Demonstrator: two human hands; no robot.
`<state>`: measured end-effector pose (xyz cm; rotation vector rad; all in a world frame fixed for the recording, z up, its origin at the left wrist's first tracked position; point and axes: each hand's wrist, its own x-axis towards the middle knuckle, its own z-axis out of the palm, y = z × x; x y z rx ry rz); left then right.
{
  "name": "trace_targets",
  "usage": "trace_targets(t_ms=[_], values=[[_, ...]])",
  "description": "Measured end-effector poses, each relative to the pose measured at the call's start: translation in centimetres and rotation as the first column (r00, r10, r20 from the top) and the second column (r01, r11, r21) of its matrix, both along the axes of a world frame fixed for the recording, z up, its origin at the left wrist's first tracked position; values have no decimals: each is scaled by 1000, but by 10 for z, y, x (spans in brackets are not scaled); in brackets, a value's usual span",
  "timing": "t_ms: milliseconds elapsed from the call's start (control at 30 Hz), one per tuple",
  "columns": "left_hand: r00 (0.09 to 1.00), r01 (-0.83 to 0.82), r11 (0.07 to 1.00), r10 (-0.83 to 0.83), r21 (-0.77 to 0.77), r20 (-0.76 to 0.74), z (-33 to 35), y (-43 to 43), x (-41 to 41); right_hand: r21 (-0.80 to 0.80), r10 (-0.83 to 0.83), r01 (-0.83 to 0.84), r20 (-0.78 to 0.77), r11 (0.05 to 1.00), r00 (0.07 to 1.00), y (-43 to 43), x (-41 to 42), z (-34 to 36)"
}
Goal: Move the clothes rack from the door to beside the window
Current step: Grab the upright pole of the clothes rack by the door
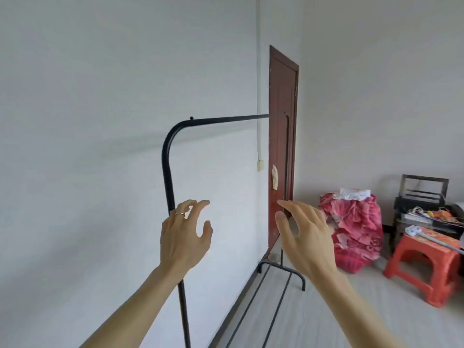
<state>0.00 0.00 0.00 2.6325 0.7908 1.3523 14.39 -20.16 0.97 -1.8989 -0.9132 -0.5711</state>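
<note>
The left hand (pixel 184 234) is spread wide and empty, its knuckles just in front of the near upright of the clothes rack (pixel 167 167). The right hand (pixel 305 233), equally wide and holding nothing, hangs well right of that post. The rack's top bar runs away lengthwise along the wall to the door (pixel 282 146), so the left hand seems nearer for gripping.

The clothes rack (pixel 167 156) stands along the wall (pixel 88 121) at centre frame, its far end before the door (pixel 282 136). The 2 hands, left hand (pixel 184 234) and right hand (pixel 305 234), sit low centre. At right, a bundle (pixel 356 222) lies left of a stool (pixel 424 262), with a shelf (pixel 424 194) behind.
</note>
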Motion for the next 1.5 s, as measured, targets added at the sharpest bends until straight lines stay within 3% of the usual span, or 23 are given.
trace_targets(t_ms=[167, 267, 467, 600, 667, 733, 833, 1000, 1167, 1300, 1400, 1500], values=[[990, -33, 971, 65, -235, 128, 10, 48, -16, -40, 104, -107, -65, 993, 992, 61, -23, 7], [980, 62, 941, 7, -333, 201, 17, 79, -17, -39, 98, -100, -58, 994, 993, 103, -30, 17], [965, 256, 852, -194, -456, 178, 30, 132, -9, 9, 145, -145, -123, 989, 982, 190, -41, 47], [956, 272, 848, -293, -455, 24, 23, 146, -2, -23, 91, -94, -113, 995, 989, 234, -38, 72], [940, 321, 818, -335, -477, 59, 20, 152, 2, 30, 141, -138, -187, 990, 972, 251, -34, 91], [928, 363, 781, -355, -508, 118, 19, 154, 6, 135, 242, -209, -316, 968, 917, 265, -27, 112], [923, 383, 773, -341, -506, 177, 14, 152, 12, 319, 437, -313, -476, 895, 764, 283, -15, 144], [931, 363, 741, -259, -565, 258, -3, 145, 17, 508, 664, -435, -483, 743, 571, 302, -21, 161], [906, 406, 688, -217, -602, 363, -12, 140, 21, 689, 788, -388, -489, 612, 374, 304, -33, 169], [875, 471, 595, -223, -651, 429, -20, 132, 25, 772, 825, -289, -524, 566, 212, 305, -47, 169], [870, 493, 448, -268, -746, 414, -26, 137, 29, 769, 820, -288, -543, 571, 180, 306, -57, 164], [845, 525, 345, -321, -778, 428, -32, 144, 26, 674, 750, -329, -584, 661, 310, 310, -69, 152]])
